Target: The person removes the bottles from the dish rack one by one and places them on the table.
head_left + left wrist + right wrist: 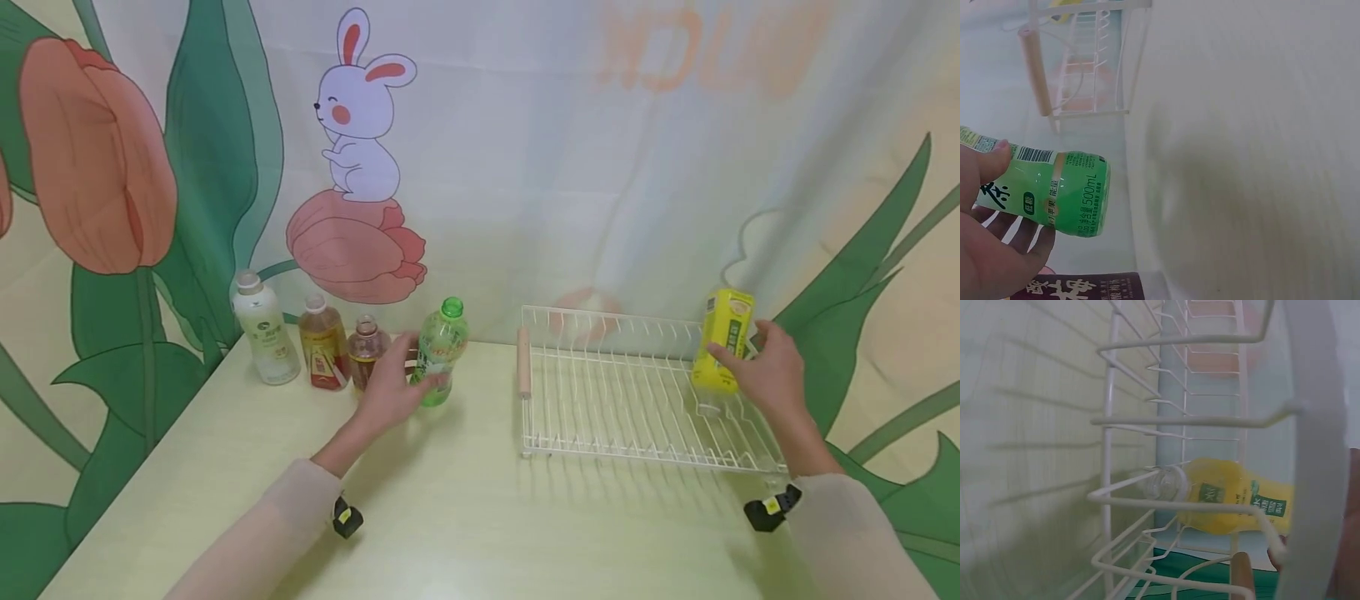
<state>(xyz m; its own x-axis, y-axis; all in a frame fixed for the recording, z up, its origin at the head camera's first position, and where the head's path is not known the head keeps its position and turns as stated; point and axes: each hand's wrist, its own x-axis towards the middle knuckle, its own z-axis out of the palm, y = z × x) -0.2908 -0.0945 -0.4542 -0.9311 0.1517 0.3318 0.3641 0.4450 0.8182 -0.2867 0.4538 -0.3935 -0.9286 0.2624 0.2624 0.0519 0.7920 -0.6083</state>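
Note:
My left hand point(393, 379) grips a clear green bottle point(441, 346) with an open mouth, thumb on one side and fingers round the other. In the left wrist view the bottle's base point(1088, 194) appears slightly above the table. Beside it is an uncapped bottle point(366, 346) with a dark label, partly hidden by the hand. At the right, my right hand point(772, 371) holds a yellow-wrapped bottle point(723, 337) upside down. Its clear neck point(1166, 484) points down among the wires of a white dish rack point(637, 454), at the rack's right end.
An amber bottle with a red and yellow label point(324, 346) and a white bottle point(266, 333) stand upright at the table's left back. A wooden handle point(524, 362) is on the rack's left side. A printed curtain point(487, 208) hangs behind the table point(480, 517).

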